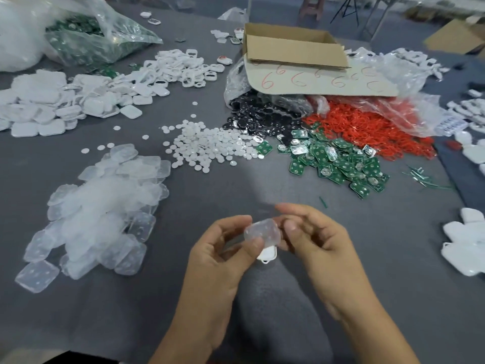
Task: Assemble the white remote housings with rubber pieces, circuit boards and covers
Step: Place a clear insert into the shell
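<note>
Over the near middle of the grey table, my left hand [223, 250] and my right hand [312, 235] both pinch a clear rubber piece [262, 231]. Under it a white remote housing [268, 254] shows between my left fingers. A heap of clear rubber pieces [102, 206] lies to the left. Green circuit boards [338, 161] are spread to the upper right. White covers [52, 109] and white housing frames [181, 67] are heaped at the far left.
Small white discs [210, 145], black parts [262, 116] and red rings [367, 127] lie mid-table. A cardboard box [291, 46] stands behind them. A bag of green boards [89, 40] sits far left. White assembled pieces [467, 243] lie at the right edge.
</note>
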Demonstrator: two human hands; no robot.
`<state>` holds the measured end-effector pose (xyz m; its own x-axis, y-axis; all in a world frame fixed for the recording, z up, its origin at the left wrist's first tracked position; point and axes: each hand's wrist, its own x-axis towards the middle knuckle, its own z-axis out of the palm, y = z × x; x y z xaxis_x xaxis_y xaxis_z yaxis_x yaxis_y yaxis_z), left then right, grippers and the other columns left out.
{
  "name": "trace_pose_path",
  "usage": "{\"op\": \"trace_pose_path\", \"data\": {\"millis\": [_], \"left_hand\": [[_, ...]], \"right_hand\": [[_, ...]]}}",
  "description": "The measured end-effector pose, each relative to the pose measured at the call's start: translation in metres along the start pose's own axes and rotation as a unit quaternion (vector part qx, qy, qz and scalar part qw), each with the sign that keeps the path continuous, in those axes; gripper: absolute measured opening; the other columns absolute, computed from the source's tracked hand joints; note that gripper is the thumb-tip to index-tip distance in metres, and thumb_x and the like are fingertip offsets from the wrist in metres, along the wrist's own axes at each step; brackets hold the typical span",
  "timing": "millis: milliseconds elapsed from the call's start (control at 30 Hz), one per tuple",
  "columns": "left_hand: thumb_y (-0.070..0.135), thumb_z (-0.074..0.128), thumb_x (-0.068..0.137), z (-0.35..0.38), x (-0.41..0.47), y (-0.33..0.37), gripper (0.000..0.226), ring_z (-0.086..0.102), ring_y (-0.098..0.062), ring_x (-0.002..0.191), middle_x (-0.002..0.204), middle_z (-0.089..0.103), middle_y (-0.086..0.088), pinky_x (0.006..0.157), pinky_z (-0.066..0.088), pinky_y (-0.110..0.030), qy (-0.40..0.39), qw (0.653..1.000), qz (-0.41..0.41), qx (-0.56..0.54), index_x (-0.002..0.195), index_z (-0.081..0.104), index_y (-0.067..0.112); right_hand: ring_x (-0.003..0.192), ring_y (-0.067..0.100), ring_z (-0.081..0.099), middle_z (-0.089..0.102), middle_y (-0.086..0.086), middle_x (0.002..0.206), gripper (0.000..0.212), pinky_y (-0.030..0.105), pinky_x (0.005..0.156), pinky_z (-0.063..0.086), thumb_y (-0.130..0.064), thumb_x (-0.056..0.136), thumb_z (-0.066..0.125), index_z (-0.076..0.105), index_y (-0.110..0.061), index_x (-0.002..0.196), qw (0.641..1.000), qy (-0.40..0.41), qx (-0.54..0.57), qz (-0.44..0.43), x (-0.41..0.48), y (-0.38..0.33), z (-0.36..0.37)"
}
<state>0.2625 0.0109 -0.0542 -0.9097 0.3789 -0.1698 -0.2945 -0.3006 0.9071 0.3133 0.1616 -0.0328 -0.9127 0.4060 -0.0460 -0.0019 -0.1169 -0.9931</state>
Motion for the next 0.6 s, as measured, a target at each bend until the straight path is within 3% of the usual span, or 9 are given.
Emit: {"op": "trace_pose_path", "data": {"millis": [100, 267, 300, 400, 500, 600], "left_hand": [[0.020, 0.087, 0.071, 0.005, 0.000, -0.005, 0.035, 0.075, -0.017, 0.094, 0.107, 0.076, -0.002, 0.077, 0.056, -0.018, 0.025, 0.999, 0.038, 0.028, 0.103, 0.074, 0.027], [0.013, 0.086, 0.078, 0.005, -0.001, -0.016, 0.039, 0.072, -0.014, 0.099, 0.108, 0.074, 0.007, 0.081, 0.057, -0.025, 0.056, 0.985, 0.080, 0.143, 0.105, 0.068, 0.035], [0.020, 0.089, 0.076, 0.003, -0.002, -0.019, 0.045, 0.069, -0.010, 0.103, 0.111, 0.071, 0.014, 0.084, 0.055, -0.025, 0.073, 0.967, 0.100, 0.222, 0.110, 0.065, 0.038], [0.055, 0.086, 0.063, 0.000, -0.005, -0.026, 0.080, 0.051, -0.004, 0.113, 0.116, 0.058, 0.026, 0.093, 0.038, -0.027, 0.083, 0.867, 0.141, 0.470, 0.132, 0.049, 0.042], [0.071, 0.074, 0.061, 0.005, -0.007, -0.034, 0.095, 0.048, -0.008, 0.110, 0.112, 0.057, 0.025, 0.090, 0.027, -0.028, 0.084, 0.819, 0.152, 0.546, 0.142, 0.043, 0.034], [0.065, 0.080, 0.062, 0.010, -0.004, -0.038, 0.094, 0.047, -0.008, 0.105, 0.104, 0.059, 0.025, 0.086, 0.027, -0.029, 0.101, 0.804, 0.161, 0.564, 0.142, 0.045, 0.030]], "right_hand": [[0.082, 0.013, 0.070, 0.076, 0.008, 0.088, 0.023, 0.021, 0.074, 0.056, -0.025, 0.083, 0.070, 0.077, -0.019, 0.104, 0.996, -0.010, 0.036, 0.083, -0.003, 0.005, -0.006], [0.068, 0.014, 0.058, 0.069, 0.006, 0.072, 0.007, 0.029, 0.073, 0.050, -0.012, 0.087, 0.072, 0.078, -0.016, 0.090, 0.996, -0.011, -0.034, 0.082, 0.003, 0.005, -0.010], [0.067, 0.013, 0.057, 0.068, 0.006, 0.072, 0.009, 0.028, 0.070, 0.048, -0.009, 0.089, 0.071, 0.078, -0.015, 0.089, 0.995, -0.008, -0.059, 0.080, 0.006, 0.005, -0.014], [0.062, 0.006, 0.056, 0.070, -0.001, 0.068, 0.018, 0.020, 0.064, 0.046, -0.004, 0.093, 0.067, 0.079, -0.015, 0.087, 0.982, -0.013, -0.175, 0.062, 0.018, -0.001, -0.024], [0.065, 0.006, 0.060, 0.073, -0.002, 0.072, 0.022, 0.030, 0.068, 0.051, -0.003, 0.093, 0.065, 0.079, -0.019, 0.087, 0.959, -0.050, -0.273, 0.060, 0.030, -0.003, -0.025], [0.077, 0.014, 0.069, 0.076, -0.004, 0.080, 0.020, 0.041, 0.083, 0.056, -0.007, 0.092, 0.068, 0.080, -0.023, 0.089, 0.940, -0.075, -0.327, 0.058, 0.035, -0.001, -0.022]]}}
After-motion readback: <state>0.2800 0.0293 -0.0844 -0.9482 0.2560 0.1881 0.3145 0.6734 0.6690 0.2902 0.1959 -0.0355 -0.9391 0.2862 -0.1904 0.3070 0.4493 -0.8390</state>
